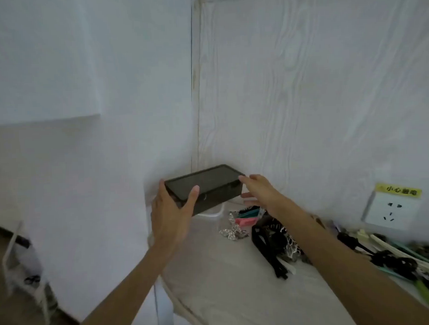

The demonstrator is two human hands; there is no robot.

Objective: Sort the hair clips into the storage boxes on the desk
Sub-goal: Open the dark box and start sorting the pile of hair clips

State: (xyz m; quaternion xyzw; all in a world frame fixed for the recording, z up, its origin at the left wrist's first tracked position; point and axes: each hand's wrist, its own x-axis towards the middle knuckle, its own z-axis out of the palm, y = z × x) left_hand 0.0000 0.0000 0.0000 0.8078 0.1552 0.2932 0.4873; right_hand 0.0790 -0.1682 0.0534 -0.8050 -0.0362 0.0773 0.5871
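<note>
A dark translucent storage box [207, 184] with a closed lid sits in the far left corner of the pale desk [227, 278]. It seems to rest on top of a white box [211, 212] under it. My left hand [172, 216] grips the dark box's near left corner, thumb on the lid. My right hand [260, 192] is spread at the box's right end, fingers apart, touching or nearly touching it. Hair clips lie on the desk: silver ones [231, 232], pink and teal ones [247, 217], and big black claw clips [270, 245].
More clips and long pale and green hair sticks [394, 255] pile up along the right wall. A wall socket [390, 211] with a yellow label is above them. White walls close in the corner. A white rack [22, 266] stands on the floor at the left.
</note>
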